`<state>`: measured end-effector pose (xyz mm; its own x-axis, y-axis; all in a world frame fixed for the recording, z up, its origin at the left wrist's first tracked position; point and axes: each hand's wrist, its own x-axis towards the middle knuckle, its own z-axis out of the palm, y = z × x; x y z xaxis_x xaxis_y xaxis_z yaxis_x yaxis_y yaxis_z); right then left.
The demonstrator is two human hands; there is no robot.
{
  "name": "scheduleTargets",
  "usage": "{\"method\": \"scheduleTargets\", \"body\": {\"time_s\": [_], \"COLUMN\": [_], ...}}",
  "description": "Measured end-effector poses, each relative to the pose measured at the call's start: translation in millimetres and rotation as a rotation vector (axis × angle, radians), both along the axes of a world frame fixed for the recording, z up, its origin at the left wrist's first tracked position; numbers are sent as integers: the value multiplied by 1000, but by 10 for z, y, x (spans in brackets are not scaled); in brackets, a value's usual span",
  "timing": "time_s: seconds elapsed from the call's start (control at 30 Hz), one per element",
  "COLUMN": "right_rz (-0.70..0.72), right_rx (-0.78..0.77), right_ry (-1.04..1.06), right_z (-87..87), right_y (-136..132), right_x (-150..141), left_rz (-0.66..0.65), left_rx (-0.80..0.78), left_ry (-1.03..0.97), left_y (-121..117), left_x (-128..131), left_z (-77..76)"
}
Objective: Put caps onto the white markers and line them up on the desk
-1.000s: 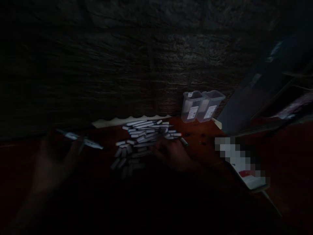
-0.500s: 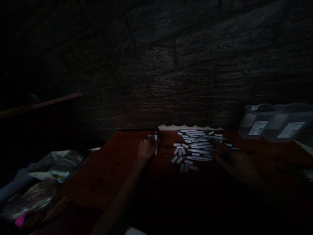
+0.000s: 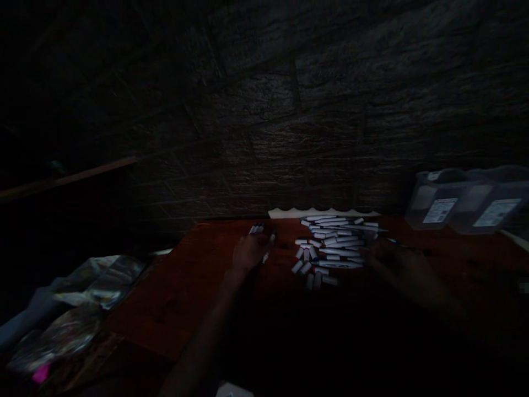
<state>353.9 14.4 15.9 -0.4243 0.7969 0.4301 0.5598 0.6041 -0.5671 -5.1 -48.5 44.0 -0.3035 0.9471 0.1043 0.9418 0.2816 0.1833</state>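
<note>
My left hand (image 3: 249, 252) is closed around a white marker (image 3: 271, 242), which tilts up out of its fingers on the left part of the table. Just beyond its knuckles, several more markers (image 3: 257, 227) lie side by side. In deep shadow, my right hand (image 3: 400, 270) has its fingers curled at the right end of a heap of white markers (image 3: 341, 242); what they hold, if anything, is hidden. Several short marker caps (image 3: 306, 255) with coloured rims lie at the heap's left and front.
The reddish wooden table (image 3: 177, 292) meets a dark brick wall (image 3: 281, 138). Clear plastic containers with labels (image 3: 438, 201) stand back right. A pale wavy-edged strip (image 3: 322, 213) runs along the wall. Crumpled plastic bags (image 3: 78, 314) lie beside the table's left edge.
The marker in my left hand has gone from nearly upright to a slant, its top leaning right. My right hand has shifted slightly right. The view has tilted a little.
</note>
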Motion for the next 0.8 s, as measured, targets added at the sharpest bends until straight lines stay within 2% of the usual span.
{"method": "scheduleTargets", "body": {"time_s": [0.17,0.27,0.53,0.67,0.8], "right_rz": [25,30,60,103,165], "right_rx": [-13,-2,22,28,44], "right_ry": [1,14,-67,-120,-168], "right_z": [-6,-13,-79,-106,-105], "right_y": [-24,-34,18,21,11], "right_x": [-40,-53,-36,-48,-43], "left_rz": [160,208,219,257,252], "left_rx": [63,73,37,-2,30], "left_ry": [55,62,-7,16,52], "left_y": [39,56,2,14,21], "left_x": [27,33,-23,-71,-143], "left_z": [-44,-64,-9,-33,-70]}}
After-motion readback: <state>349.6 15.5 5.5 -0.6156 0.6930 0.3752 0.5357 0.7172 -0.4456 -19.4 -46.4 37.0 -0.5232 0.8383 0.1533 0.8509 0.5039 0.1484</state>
